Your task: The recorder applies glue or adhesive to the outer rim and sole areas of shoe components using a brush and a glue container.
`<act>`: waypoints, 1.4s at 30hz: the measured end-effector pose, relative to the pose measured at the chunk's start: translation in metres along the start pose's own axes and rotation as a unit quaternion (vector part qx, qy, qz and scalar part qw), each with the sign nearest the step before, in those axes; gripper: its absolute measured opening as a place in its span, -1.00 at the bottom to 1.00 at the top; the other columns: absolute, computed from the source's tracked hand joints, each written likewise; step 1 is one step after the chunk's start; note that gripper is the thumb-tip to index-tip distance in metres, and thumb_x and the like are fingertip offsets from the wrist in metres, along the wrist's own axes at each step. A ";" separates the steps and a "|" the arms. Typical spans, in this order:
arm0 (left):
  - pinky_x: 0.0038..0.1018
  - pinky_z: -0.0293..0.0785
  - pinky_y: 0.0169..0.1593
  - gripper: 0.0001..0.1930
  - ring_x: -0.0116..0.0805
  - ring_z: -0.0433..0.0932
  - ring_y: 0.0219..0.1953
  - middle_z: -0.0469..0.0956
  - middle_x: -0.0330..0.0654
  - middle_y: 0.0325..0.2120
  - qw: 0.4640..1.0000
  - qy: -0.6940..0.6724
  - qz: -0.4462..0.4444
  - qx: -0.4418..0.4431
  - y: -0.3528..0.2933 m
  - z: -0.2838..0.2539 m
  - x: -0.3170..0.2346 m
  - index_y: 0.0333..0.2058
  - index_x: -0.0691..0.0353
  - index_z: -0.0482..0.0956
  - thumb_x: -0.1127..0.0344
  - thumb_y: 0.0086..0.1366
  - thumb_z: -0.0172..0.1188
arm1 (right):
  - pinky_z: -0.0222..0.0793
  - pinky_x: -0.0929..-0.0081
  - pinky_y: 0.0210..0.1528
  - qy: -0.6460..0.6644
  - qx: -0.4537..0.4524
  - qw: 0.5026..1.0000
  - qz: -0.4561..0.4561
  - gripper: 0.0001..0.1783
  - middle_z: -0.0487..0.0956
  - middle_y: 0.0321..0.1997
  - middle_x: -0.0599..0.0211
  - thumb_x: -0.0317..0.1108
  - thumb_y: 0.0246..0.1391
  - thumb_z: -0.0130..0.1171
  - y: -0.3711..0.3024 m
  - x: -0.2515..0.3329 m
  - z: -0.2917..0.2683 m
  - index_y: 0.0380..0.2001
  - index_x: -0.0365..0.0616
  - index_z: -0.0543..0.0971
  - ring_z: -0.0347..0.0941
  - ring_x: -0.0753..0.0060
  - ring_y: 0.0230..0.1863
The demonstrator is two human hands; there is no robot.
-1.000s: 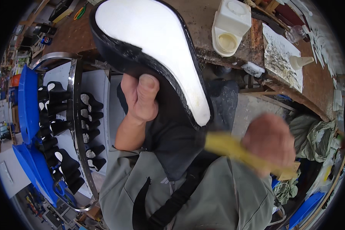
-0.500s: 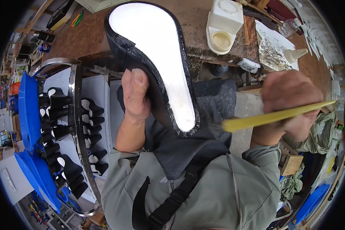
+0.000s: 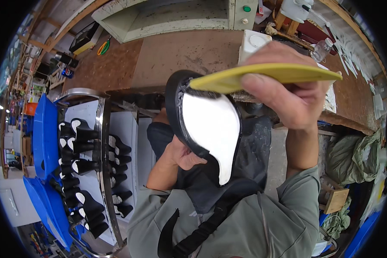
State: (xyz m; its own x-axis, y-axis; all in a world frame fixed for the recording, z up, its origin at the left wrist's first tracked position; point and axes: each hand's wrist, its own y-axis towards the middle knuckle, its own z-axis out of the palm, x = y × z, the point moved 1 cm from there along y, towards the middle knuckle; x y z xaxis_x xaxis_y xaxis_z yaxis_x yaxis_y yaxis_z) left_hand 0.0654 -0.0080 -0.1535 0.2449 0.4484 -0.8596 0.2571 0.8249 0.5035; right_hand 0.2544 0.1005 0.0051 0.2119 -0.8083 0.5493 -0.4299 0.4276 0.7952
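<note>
Head view: mid-frame, the left grip [image 3: 184,154] pinched a white-bottomed black shoe [image 3: 211,122]; upper right, the right grip [image 3: 294,96] clasped a yellow-handled brush [image 3: 271,74], bristles over the shoe's top end.

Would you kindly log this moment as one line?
left hand: holds white-soled black shoe | right hand: holds yellow brush over shoe's wide end

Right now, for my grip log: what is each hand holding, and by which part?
Left hand: a white-soled black shoe, by the side of its upper. Right hand: a yellow-handled brush, by the middle of its handle.
</note>
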 end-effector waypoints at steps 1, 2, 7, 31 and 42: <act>-0.26 0.18 0.19 -0.29 -0.07 0.32 0.13 0.31 0.09 0.09 1.000 -0.009 0.004 0.000 0.003 -0.001 0.002 0.18 0.47 0.09 0.18 0.18 0.15 | 0.34 0.57 -0.59 -0.004 -0.001 1.000 -0.003 -0.78 0.57 -0.56 0.16 -0.33 -0.05 0.21 -0.001 -0.002 -0.002 -0.41 -0.31 0.61 0.44 0.45 -0.60; -0.26 0.18 0.19 -0.29 -0.07 0.32 0.14 0.31 0.09 0.09 1.000 -0.019 0.009 0.000 0.006 -0.001 0.004 0.18 0.47 0.09 0.17 0.18 0.15 | 0.34 0.58 -0.59 -0.066 0.026 0.992 -0.104 -0.79 0.58 -0.54 0.19 -0.33 -0.04 0.20 -0.006 -0.004 -0.003 -0.41 -0.29 0.62 0.44 0.45 -0.60; -0.24 0.36 0.08 -0.23 0.01 0.45 0.00 0.37 0.17 0.03 0.989 0.028 -0.084 -0.120 0.009 -0.018 0.017 0.14 0.43 0.20 -0.15 0.19 0.03 | 0.33 0.59 -0.57 0.012 0.119 0.992 0.042 -0.80 0.58 -0.43 0.17 -0.38 0.00 0.18 -0.065 0.008 -0.011 -0.32 -0.29 0.61 0.47 0.47 -0.54; -0.33 0.40 -0.11 -0.44 -0.13 0.53 -0.23 0.54 0.03 -0.26 0.892 0.273 -0.085 -0.352 0.207 -0.118 0.181 -0.06 0.36 0.38 0.19 -0.01 0.30 | 0.35 0.63 -0.40 0.116 0.028 0.831 0.543 -0.62 0.52 -0.54 0.41 -0.25 0.14 0.12 -0.150 -0.121 0.040 -0.07 -0.32 0.48 0.43 0.64 -0.48; -0.13 0.33 -0.03 -0.41 0.10 0.40 -0.11 0.42 0.17 -0.20 0.898 0.315 -0.080 -0.296 0.231 -0.136 0.181 -0.15 0.35 0.39 0.14 -0.13 0.37 | 0.33 0.65 -0.52 0.083 -0.115 0.840 0.524 -0.79 0.53 -0.48 0.38 -0.30 0.11 0.16 -0.176 -0.110 0.004 -0.28 -0.22 0.53 0.43 0.60 -0.54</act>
State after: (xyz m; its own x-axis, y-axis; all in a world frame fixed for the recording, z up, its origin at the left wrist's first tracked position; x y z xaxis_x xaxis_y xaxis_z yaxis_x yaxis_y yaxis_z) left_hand 0.0421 0.3108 -0.2045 -0.3770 0.2604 -0.8889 -0.3454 0.8509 0.3958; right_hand 0.3033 0.1120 -0.1964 -0.0492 0.1214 0.9914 -0.2803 0.9510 -0.1304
